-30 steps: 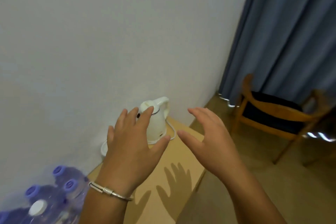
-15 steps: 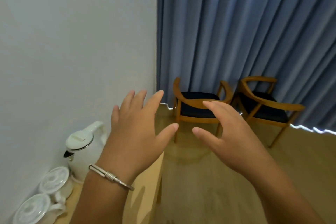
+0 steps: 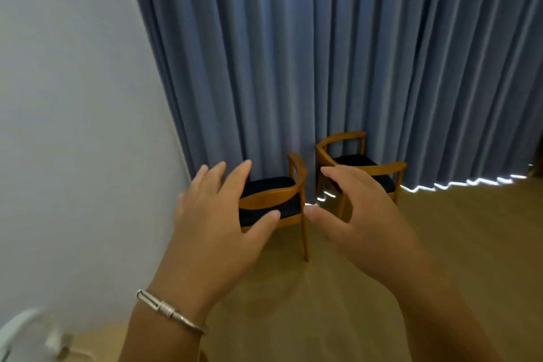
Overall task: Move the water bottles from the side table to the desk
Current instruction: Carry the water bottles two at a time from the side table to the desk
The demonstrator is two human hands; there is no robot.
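- We see two hands raised in front of us, and neither holds anything.
- Our left hand (image 3: 214,223) has its fingers straight and slightly spread, thumb out to the side, palm facing away from us.
- Our right hand (image 3: 355,214) is loosely spread as well, fingers relaxed and a little bent, thumb pointing toward the left hand; the two thumbs are near each other but apart.
- We count one silver bracelet (image 3: 170,310) on the left wrist, with a coiled wire section on it.
- We count two wooden armchairs with dark seat cushions: the nearer chair (image 3: 279,203) is partly covered by our left hand, and the farther chair (image 3: 364,161) stands just beside it, partly behind our right hand.
- Both chairs stand on the light wooden floor (image 3: 455,244) in front of one long blue curtain (image 3: 323,53), which hangs in pleats across the room; a thin line of daylight shows under its hem at the right.
- One plain white wall (image 3: 73,112) fills the left side.
- At the bottom left corner we see one blurred white object (image 3: 23,335), too blurred to name, resting on a sliver of light wooden worktop (image 3: 100,341).
- We count no water bottles in this view, so we cannot tell where they are.
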